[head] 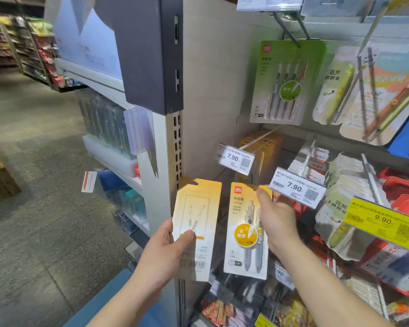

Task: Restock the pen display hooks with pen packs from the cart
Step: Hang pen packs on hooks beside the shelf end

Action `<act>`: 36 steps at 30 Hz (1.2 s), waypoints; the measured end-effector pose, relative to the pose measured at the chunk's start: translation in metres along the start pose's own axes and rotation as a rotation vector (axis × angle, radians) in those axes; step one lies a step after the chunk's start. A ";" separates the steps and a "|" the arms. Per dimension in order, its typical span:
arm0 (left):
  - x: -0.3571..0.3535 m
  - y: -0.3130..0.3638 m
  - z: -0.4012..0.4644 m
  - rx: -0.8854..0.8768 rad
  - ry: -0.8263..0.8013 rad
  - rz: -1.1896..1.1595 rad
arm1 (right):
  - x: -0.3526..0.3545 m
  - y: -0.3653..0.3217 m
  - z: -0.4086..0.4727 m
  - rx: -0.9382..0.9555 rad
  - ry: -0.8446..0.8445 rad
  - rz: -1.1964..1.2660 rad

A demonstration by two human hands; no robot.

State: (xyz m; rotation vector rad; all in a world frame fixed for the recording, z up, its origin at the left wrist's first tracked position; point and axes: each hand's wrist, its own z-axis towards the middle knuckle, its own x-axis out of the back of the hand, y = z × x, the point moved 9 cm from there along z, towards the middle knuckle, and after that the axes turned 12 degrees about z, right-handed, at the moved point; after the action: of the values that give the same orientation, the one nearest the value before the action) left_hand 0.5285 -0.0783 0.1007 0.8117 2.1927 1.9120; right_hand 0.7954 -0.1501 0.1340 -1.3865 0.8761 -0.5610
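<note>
Two yellow pen packs held up: left hand (165, 249) grips back-facing pack (196, 223), right hand (278, 215) pinches front-facing pack (243, 232)

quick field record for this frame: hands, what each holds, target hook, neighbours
left hand: grips yellow pack, back side facing camera, thumb on its face
right hand: holds yellow pen pack, front side facing camera, by its upper right edge
likely target hook: just above the packs, yellow packs at its back, 7.90 tag on its end
neighbours: green pen pack hanging above; yellow 9.90 tag to the right
</note>
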 end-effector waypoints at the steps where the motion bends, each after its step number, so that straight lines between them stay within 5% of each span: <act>1: 0.002 0.000 0.000 -0.004 -0.001 -0.005 | -0.001 -0.004 0.000 0.027 -0.018 -0.054; 7: 0.005 0.003 -0.004 -0.013 0.007 0.008 | -0.040 -0.035 -0.008 0.249 -0.187 -0.279; 23: 0.008 0.006 -0.011 -0.030 0.011 0.016 | -0.067 -0.057 0.001 0.338 -0.057 0.023; 36: 0.006 0.007 -0.008 -0.015 0.012 0.031 | -0.058 -0.015 0.036 0.051 0.043 0.278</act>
State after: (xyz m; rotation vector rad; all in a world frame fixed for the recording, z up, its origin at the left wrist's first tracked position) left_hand 0.5223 -0.0819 0.1107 0.8396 2.1824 1.9502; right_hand 0.7928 -0.0844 0.1584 -1.1849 1.0619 -0.3979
